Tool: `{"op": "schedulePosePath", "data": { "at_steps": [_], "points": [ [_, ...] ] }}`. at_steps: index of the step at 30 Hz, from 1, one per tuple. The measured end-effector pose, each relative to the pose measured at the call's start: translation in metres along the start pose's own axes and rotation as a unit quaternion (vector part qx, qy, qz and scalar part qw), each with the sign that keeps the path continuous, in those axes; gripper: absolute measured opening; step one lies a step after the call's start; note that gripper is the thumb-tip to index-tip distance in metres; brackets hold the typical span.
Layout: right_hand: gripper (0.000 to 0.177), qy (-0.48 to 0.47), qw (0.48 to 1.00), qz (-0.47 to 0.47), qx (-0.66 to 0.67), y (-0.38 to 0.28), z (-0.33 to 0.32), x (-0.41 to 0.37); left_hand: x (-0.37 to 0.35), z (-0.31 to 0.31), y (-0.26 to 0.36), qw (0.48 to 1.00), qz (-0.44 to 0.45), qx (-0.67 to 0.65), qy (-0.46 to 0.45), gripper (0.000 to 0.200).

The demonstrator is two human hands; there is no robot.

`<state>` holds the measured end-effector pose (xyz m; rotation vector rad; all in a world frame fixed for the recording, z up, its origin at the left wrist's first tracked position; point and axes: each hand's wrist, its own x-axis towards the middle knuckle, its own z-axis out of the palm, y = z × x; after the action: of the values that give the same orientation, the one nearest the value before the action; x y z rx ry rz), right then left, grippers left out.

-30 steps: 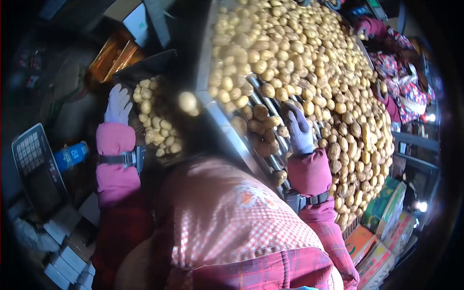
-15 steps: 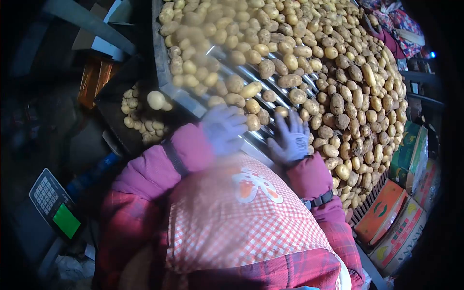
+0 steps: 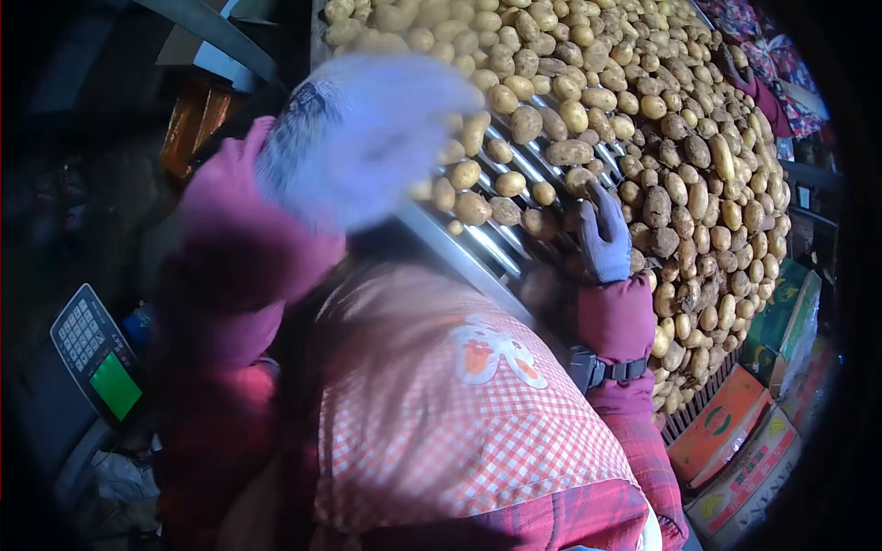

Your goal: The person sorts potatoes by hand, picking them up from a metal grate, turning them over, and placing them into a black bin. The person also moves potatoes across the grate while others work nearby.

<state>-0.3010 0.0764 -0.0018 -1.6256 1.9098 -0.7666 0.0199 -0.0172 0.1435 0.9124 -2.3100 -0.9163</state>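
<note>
Potatoes [image 3: 573, 116] lie on rollers [image 3: 491, 246] at one o'clock; handling them seems in hand, next calling for gentle fingers. Your right hand [image 3: 606, 243], at two, has thumb and fingers apart; your left hand [image 3: 367, 142], at eleven, blurs beyond telling.

Person wears a red-and-white checked apron [image 3: 459, 427] over a red plaid garment [image 3: 579, 514].
Pale lilac gloves [image 3: 610, 261] cover the blurred left hand [image 3: 367, 142] and the right hand [image 3: 604, 237]; purplish-pink sleeve covers [image 3: 617, 317] sit above them, a black buckled strap [image 3: 627, 370] circles the right forearm, and a white-and-orange motif [image 3: 476, 355] decorates the apron.
</note>
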Motion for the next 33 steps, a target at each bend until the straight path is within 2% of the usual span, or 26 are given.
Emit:
{"op": "schedulePosePath", "data": {
  "at_steps": [1,2,4,6,10,14,15,17,18,21,25,27,29,31,33],
  "points": [
    [0.036,0.051,0.998,-0.025,-0.021,0.02,0.002,-0.006,-0.003,0.0,0.016,0.997,0.067,0.036,-0.03,0.026],
    [0.038,0.037,0.999,0.009,-0.008,0.023,-0.001,-0.012,-0.006,0.005,0.031,0.989,0.121,0.063,-0.06,0.026],
    [0.037,0.008,0.998,-0.011,0.057,0.038,0.001,-0.019,-0.012,0.018,0.051,0.971,0.201,0.081,-0.101,0.025],
    [0.037,-0.011,0.995,-0.03,0.098,0.046,0.003,-0.022,-0.012,0.029,0.058,0.962,0.235,0.078,-0.118,0.025],
    [0.035,0.013,0.996,-0.086,-0.022,0.035,0.002,-0.021,-0.006,0.038,0.06,0.944,0.29,0.082,-0.135,0.024],
    [0.034,0.04,0.986,-0.139,-0.077,0.046,0.013,-0.025,0.004,0.037,0.054,0.925,0.332,0.106,-0.15,0.023],
    [0.033,0.041,0.986,-0.143,-0.082,0.047,0.015,-0.032,0.007,0.036,0.05,0.926,0.331,0.102,-0.153,0.023],
    [0.034,0.031,0.993,-0.046,-0.102,0.011,0.007,-0.042,0.01,0.037,0.049,0.926,0.335,0.093,-0.15,0.022],
    [0.035,0.084,0.984,-0.069,-0.139,0.034,0.023,-0.049,0.009,0.038,0.05,0.924,0.338,0.095,-0.154,0.022],
    [0.035,0.024,0.989,-0.091,-0.113,0.045,0.015,-0.049,0.009,0.04,0.049,0.924,0.335,0.092,-0.156,0.022],
    [0.033,0.018,0.994,-0.024,-0.101,-0.006,-0.005,-0.043,0.01,0.04,0.049,0.921,0.347,0.088,-0.154,0.021],
    [0.031,0.023,0.995,-0.06,-0.076,0.001,-0.003,-0.041,0.009,0.04,0.052,0.925,0.344,0.078,-0.139,0.021],
    [0.029,0.025,0.996,-0.042,-0.078,0.004,-0.005,-0.044,0.013,0.035,0.048,0.934,0.335,0.064,-0.105,0.02],
    [0.031,0.021,0.999,-0.033,-0.037,0.01,-0.008,-0.052,0.017,0.03,0.03,0.956,0.285,0.052,-0.054,0.02],
    [0.038,-0.031,0.998,0.037,-0.027,0.003,-0.018,-0.057,0.01,0.033,-0.01,0.982,0.176,0.068,-0.033,0.02]
  ]
}}
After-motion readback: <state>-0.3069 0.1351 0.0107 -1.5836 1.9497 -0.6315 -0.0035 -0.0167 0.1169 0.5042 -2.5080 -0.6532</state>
